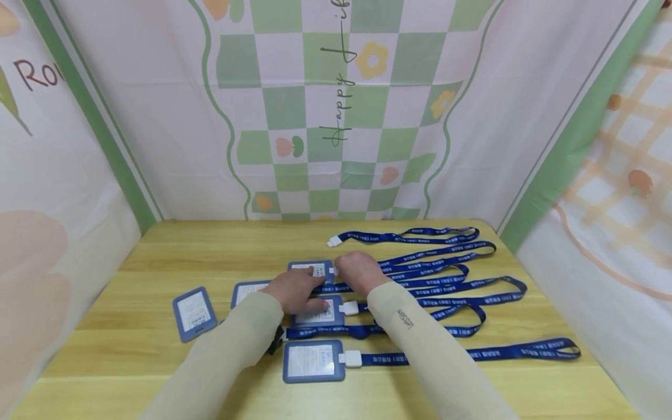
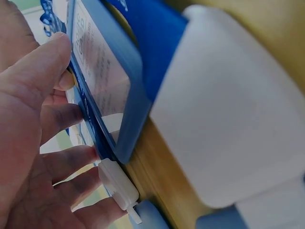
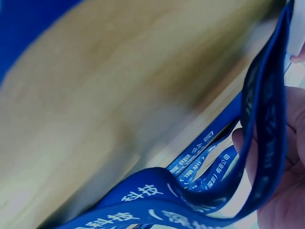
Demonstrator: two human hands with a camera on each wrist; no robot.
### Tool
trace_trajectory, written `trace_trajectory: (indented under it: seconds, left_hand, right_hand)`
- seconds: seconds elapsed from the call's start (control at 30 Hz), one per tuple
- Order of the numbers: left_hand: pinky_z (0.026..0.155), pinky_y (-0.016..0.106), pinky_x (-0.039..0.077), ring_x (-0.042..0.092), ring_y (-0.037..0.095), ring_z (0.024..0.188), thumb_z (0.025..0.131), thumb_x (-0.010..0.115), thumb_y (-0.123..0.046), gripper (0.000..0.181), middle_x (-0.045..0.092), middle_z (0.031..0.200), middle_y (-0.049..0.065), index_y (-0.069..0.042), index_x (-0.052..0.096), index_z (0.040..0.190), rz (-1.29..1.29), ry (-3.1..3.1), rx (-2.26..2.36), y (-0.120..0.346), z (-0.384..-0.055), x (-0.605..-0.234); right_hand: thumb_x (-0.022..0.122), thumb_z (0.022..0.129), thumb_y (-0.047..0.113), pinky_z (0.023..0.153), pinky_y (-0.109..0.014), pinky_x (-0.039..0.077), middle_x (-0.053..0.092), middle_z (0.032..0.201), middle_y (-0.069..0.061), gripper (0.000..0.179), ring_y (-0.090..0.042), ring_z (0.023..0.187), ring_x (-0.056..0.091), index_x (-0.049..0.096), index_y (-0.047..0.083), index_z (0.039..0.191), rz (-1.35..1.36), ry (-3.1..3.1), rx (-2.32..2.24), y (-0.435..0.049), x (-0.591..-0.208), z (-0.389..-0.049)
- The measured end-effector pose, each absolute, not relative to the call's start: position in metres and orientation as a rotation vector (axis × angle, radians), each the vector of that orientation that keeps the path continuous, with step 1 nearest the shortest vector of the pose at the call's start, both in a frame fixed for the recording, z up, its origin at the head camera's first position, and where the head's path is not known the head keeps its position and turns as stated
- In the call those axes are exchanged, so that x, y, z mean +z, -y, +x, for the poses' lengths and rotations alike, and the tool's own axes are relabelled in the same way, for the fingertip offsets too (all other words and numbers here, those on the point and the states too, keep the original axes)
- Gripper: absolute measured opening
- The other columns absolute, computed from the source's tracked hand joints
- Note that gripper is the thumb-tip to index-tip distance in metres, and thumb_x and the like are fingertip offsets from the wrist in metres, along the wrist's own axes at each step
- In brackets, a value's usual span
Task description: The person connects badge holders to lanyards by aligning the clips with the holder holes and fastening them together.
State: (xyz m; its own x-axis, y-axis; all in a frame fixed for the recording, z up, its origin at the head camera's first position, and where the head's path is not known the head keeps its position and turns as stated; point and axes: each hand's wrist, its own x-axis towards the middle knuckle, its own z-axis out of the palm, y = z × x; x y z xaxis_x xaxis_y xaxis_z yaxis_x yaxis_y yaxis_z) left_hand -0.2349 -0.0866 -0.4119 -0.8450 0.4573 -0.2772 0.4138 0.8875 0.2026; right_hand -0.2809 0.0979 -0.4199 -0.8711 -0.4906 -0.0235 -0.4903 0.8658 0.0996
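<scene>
My left hand (image 1: 299, 290) lies over the badge holders, its index finger touching the upper blue badge holder (image 1: 303, 265) and its thumb above the one below, a blue badge holder (image 1: 320, 312) with a white clip. In the left wrist view the left hand (image 2: 47, 129) has spread, fairly straight fingers. At the upper holder's right end, my right hand (image 1: 359, 271) grips the clip end of a blue lanyard (image 1: 409, 259); the fingertips are hidden in the head view. In the right wrist view, the lanyard (image 3: 267, 124) hangs in a loop beside the right hand (image 3: 286, 176).
One badge holder (image 1: 194, 314) lies alone at the left, another (image 1: 247, 289) beside the left wrist. In front is a holder (image 1: 314, 361) joined to its lanyard by a white clip (image 1: 353, 358). At the back lies a separate lanyard (image 1: 409, 236). Several lanyards stretch rightward.
</scene>
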Motion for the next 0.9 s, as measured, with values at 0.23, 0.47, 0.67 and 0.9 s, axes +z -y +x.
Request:
trace_trajectory:
  seconds: [0.23, 0.47, 0.67, 0.9]
  left_hand:
    - [0.123, 0.052, 0.039, 0.045, 0.035, 0.149, 0.097, 0.060, -0.066, 0.074, 0.044, 0.163, 0.015, -0.023, 0.049, 0.157, 0.666, -2.735, 0.185, 0.087, -0.234, -0.412]
    - [0.123, 0.053, 0.039, 0.044, 0.035, 0.149, 0.096, 0.061, -0.066, 0.074, 0.043, 0.164, 0.014, -0.025, 0.048, 0.157, 0.651, -2.726, 0.199, 0.088, -0.233, -0.411]
    - [0.124, 0.053, 0.038, 0.042, 0.034, 0.151, 0.096, 0.062, -0.067, 0.076, 0.041, 0.165, 0.012, -0.026, 0.047, 0.158, 0.641, -2.723, 0.207, 0.088, -0.232, -0.412]
    - [0.124, 0.052, 0.037, 0.041, 0.034, 0.151, 0.097, 0.061, -0.066, 0.075, 0.041, 0.165, 0.013, -0.025, 0.047, 0.158, 0.654, -2.724, 0.216, 0.090, -0.231, -0.412]
  right_hand:
    - [0.072, 0.099, 0.017, 0.083, -0.028, 0.064, 0.078, 0.098, 0.002, 0.012, -0.013, 0.089, 0.074, 0.077, 0.018, 0.110, 0.779, 3.028, -0.130, -0.101, -0.421, -0.279]
    - [0.070, 0.101, 0.018, 0.085, -0.029, 0.064, 0.078, 0.100, 0.001, 0.013, -0.014, 0.091, 0.075, 0.076, 0.018, 0.112, 0.761, 3.049, -0.084, -0.103, -0.422, -0.278]
    - [0.070, 0.101, 0.020, 0.087, -0.032, 0.064, 0.078, 0.100, 0.002, 0.014, -0.014, 0.092, 0.074, 0.077, 0.019, 0.113, 0.734, 3.067, -0.038, -0.104, -0.424, -0.279]
    - [0.069, 0.102, 0.024, 0.090, -0.036, 0.062, 0.076, 0.098, 0.002, 0.015, -0.015, 0.094, 0.072, 0.076, 0.018, 0.114, 0.685, 3.149, 0.104, -0.110, -0.423, -0.279]
